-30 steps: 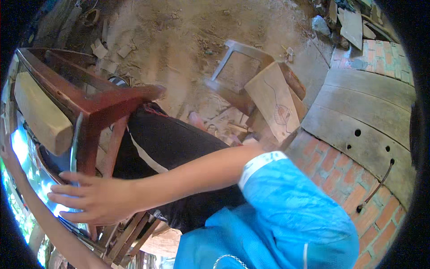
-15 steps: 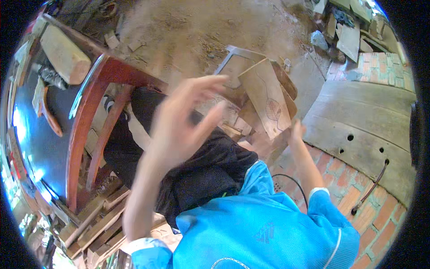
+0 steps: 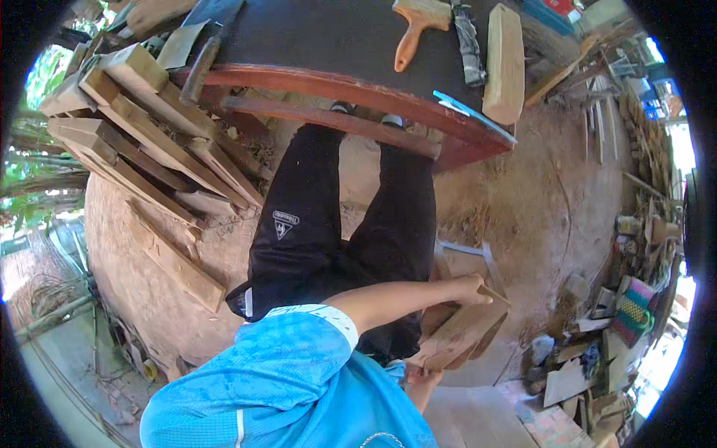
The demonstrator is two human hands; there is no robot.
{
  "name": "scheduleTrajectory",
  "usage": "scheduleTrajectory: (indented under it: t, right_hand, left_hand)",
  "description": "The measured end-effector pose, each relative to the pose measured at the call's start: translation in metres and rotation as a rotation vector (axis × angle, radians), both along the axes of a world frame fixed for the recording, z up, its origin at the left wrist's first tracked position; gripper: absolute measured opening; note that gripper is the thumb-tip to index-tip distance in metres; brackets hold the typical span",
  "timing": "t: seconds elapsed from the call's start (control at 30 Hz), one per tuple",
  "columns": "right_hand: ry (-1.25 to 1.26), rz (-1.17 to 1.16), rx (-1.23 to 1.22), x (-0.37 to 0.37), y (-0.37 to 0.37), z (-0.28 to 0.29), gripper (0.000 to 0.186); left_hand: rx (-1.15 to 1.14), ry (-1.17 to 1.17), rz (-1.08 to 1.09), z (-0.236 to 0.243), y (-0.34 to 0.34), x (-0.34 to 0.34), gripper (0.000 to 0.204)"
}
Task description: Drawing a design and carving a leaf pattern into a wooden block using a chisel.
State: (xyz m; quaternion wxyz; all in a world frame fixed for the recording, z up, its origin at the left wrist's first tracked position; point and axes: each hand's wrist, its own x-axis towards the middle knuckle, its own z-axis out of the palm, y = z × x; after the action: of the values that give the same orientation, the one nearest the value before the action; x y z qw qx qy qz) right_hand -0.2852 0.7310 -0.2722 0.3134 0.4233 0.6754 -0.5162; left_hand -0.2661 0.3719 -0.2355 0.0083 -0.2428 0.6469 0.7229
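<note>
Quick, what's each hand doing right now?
Left hand: closed on the far end of a wooden board.
Right hand: at the board's near end, partly hidden; whether it grips cannot be told.

The blue shirt [image 3: 299,366] hides most of the right forearm [image 3: 420,404], and the right hand [image 3: 423,382] shows too little to tell how its fingers meet the wooden board [image 3: 463,328]. The left hand [image 3: 472,290] covers part of the board's far end. The view's far edge cuts off the table [image 3: 321,37]; the shoes [image 3: 392,119] show only partly beneath it. Small pieces piled [image 3: 661,157] at the right cannot be told apart.
</note>
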Motion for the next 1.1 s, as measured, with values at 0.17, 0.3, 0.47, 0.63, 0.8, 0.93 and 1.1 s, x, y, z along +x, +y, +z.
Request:
scheduleTrajectory:
  t: [0.17, 0.3, 0.47, 0.63, 0.8, 0.93, 1.1]
  right_hand:
    - [0.152, -0.085, -0.268, 0.019, -0.032, 0.025, 0.054]
    - [0.393, 0.210, -0.147, 0.018, -0.071, 0.063, 0.060]
    - [0.598, 0.247, 0.046, 0.004, -0.086, 0.072, 0.063]
    - [1.024, 0.592, 0.465, -0.019, -0.140, 0.115, 0.054]
    - [1.369, 1.180, 0.095, 0.007, -0.301, 0.220, 0.032]
    - [1.849, 1.591, -0.314, 0.086, -0.434, 0.290, 0.019]
    - [2.129, 1.641, 0.143, 0.174, -0.588, 0.322, 0.040]
  left_hand:
    - [-0.100, 0.055, 0.066, 0.009, 0.000, 0.011, 0.054]
    - [-0.078, 0.096, 0.190, 0.023, 0.015, 0.024, 0.032]
    - [-0.102, 0.130, 0.257, 0.060, 0.003, 0.052, 0.030]
    - [-0.086, 0.202, 0.457, 0.100, -0.062, 0.151, 0.040]
    - [0.324, 0.288, 0.907, 0.145, -0.103, 0.290, 0.024]
    - [0.342, 0.298, 1.181, 0.177, -0.085, 0.384, 0.014]
    - [0.254, 0.239, 1.509, 0.191, -0.044, 0.451, 0.014]
